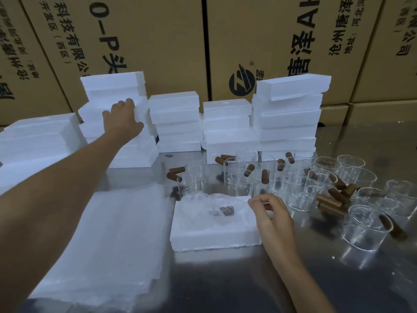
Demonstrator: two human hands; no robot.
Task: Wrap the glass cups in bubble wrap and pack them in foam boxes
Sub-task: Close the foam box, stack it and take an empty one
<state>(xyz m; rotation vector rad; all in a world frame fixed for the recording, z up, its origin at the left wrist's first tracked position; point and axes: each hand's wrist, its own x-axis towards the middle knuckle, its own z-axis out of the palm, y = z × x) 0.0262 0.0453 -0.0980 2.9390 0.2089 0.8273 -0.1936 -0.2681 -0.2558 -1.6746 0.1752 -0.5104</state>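
A bubble-wrapped glass cup with a brown wooden handle (222,210) lies inside the open white foam box (214,236) on the steel table (248,285). The right hand (273,213), fingers loosely curled, hovers at its edge. The left hand (123,117) grips a stacked white foam piece (112,102).

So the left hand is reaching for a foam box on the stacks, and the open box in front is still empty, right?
Not quite. The head view shows the open foam box already holds a bubble-wrapped cup. The left hand does reach to the foam stack.
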